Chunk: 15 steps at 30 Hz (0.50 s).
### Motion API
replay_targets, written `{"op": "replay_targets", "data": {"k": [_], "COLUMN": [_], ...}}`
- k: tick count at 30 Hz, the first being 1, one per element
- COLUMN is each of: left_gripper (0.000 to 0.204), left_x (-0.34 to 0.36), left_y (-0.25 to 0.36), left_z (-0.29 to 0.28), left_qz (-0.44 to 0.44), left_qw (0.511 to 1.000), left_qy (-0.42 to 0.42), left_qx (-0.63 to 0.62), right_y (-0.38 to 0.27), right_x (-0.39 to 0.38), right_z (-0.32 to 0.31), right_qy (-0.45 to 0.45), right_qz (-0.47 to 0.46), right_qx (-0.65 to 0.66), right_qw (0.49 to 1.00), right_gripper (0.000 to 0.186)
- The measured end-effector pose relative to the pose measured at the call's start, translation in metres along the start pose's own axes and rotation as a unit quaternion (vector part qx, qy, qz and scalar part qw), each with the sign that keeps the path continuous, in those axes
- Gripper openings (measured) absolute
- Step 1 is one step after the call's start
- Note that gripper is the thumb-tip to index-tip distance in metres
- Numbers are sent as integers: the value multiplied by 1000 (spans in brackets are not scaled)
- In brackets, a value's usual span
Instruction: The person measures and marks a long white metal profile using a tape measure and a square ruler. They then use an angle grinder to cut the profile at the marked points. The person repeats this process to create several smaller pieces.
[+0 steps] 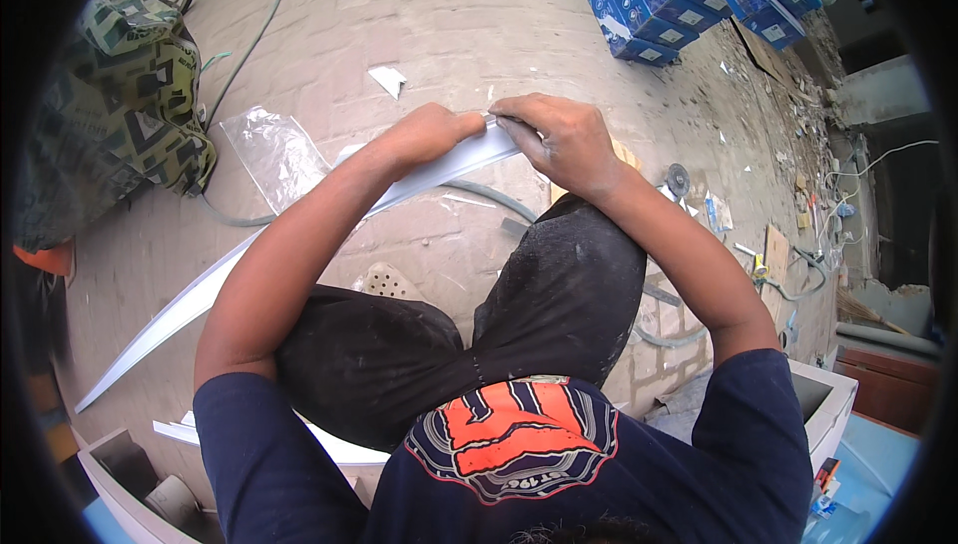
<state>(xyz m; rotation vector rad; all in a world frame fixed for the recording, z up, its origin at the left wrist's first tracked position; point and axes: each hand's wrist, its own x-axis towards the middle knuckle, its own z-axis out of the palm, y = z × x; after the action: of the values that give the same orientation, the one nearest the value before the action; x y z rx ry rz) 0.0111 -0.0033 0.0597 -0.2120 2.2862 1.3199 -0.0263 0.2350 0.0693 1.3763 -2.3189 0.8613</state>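
A long white trim strip (439, 171) runs from the lower left, passes under my left forearm and ends between my hands, above my bent knees. My left hand (444, 132) is closed on the strip's upper edge close to that end, its thumb along the edge. At the very end my right hand (561, 137) pinches the strip, fingertips on the upper edge and thumb lower down. The two hands' fingertips almost meet at a small dark spot on the edge, too small to make out. Part of the strip is hidden by my left arm.
A clear plastic bag (274, 160), a grey hose (249, 50) and a white offcut (387, 80) lie on the brick floor. Blue boxes (649, 5) stand at the far right. An angle grinder (677, 181) rests past my right knee; a patterned sack (140, 95) is at left.
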Motion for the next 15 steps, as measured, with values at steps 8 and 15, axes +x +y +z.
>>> {"op": "replay_targets", "data": {"k": [8, 15], "left_gripper": [81, 87], "left_x": [43, 129], "left_y": [-69, -202], "left_z": [11, 39], "left_qz": [-52, -113], "left_qw": [988, 971], "left_qy": [-45, -59], "left_qx": [138, 203], "right_y": [-53, -117], "right_x": [28, -79], "right_z": [-110, -273], "right_qy": [232, 259], "right_qz": [126, -48], "right_qx": [415, 500], "right_qw": [870, 825], "right_gripper": [20, 21]}}
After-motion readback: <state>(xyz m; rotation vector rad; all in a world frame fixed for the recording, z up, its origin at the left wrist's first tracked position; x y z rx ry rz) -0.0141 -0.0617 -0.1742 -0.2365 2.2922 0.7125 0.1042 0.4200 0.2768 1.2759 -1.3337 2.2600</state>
